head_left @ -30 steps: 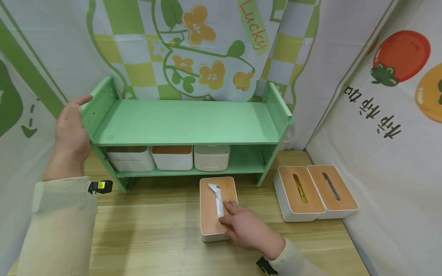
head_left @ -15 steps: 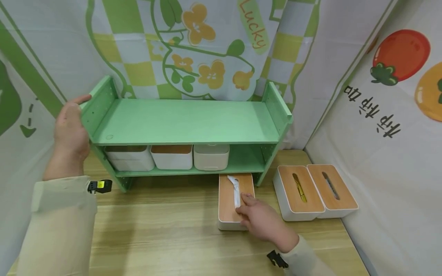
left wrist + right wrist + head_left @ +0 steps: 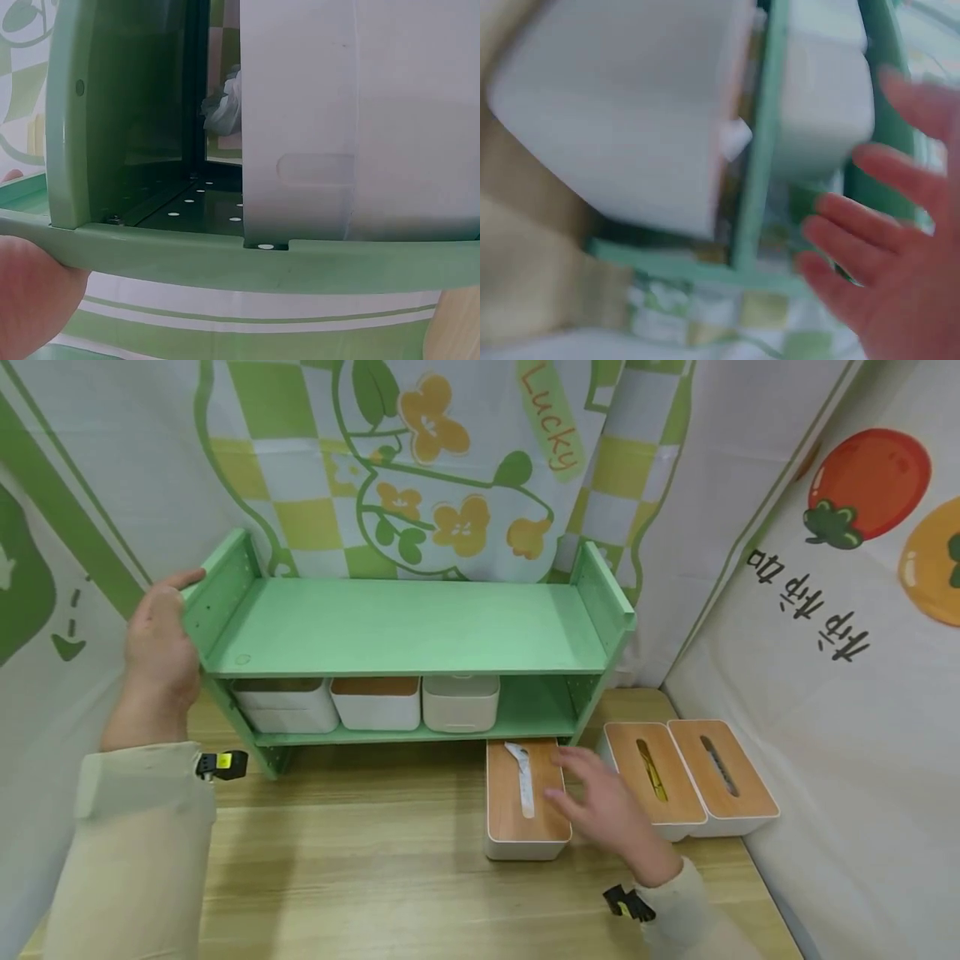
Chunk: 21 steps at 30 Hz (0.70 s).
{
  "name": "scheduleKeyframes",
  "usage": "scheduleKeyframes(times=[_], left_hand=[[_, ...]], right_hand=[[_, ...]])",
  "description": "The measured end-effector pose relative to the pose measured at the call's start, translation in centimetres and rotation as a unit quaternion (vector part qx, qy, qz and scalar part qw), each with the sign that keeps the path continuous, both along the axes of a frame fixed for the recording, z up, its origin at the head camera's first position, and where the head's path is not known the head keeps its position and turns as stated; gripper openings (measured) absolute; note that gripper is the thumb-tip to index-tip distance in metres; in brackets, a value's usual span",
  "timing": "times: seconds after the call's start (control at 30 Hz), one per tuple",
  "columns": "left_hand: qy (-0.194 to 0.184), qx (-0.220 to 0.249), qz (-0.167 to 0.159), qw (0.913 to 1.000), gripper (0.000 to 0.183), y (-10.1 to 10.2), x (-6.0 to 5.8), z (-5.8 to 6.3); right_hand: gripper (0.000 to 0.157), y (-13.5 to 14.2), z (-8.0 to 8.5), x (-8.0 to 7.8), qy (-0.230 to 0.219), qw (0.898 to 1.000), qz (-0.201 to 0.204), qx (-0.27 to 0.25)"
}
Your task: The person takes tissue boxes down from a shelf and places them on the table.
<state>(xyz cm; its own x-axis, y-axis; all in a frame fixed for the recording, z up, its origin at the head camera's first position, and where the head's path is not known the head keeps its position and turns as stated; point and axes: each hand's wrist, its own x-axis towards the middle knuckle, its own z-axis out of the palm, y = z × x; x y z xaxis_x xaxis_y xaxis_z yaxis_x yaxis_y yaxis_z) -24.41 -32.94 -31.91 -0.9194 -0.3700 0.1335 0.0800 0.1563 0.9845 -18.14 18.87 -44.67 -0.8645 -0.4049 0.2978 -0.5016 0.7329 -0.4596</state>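
A green two-tier shelf stands at the back of the table; my left hand grips the top of its left side panel. The left wrist view shows part of that hand against the green edge. On the table, partly under the shelf's right end, sits a white tissue box with a wood-look lid and a tissue poking from its slot. Just right of this box is my right hand, fingers spread and holding nothing. The right wrist view, blurred, shows the same open hand beside the shelf.
On the lower tier stand a white box, another white box and a cream box, with bare shelf to their right. Two more wood-lidded tissue boxes, one left and one right, stand together near the table's right edge.
The tissue box has slid right and back, partly under the shelf. My right hand has let go of it and shifted right. My left hand keeps its grip on the panel.
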Motion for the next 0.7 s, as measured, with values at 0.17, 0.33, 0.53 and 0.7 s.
scheduleKeyframes(times=[0.17,0.33,0.53,0.7], left_hand=[[0.012,0.003,-0.001,0.9999,0.047,-0.1,-0.1,-0.1],[0.013,0.002,-0.006,0.9999,0.048,-0.2,-0.2,-0.2],[0.012,0.037,-0.020,0.9990,0.047,-0.2,-0.1,-0.3],[0.008,0.064,-0.030,0.9975,0.046,-0.1,-0.1,-0.1]], right_hand=[[0.037,2.1,4.7,-3.1,0.072,0.968,-0.084,-0.225],[0.057,3.1,8.9,-6.3,0.020,0.944,-0.034,-0.329],[0.056,2.5,10.9,-9.9,-0.038,0.933,-0.004,-0.359],[0.057,1.4,11.1,-11.9,-0.062,0.924,-0.035,-0.375]])
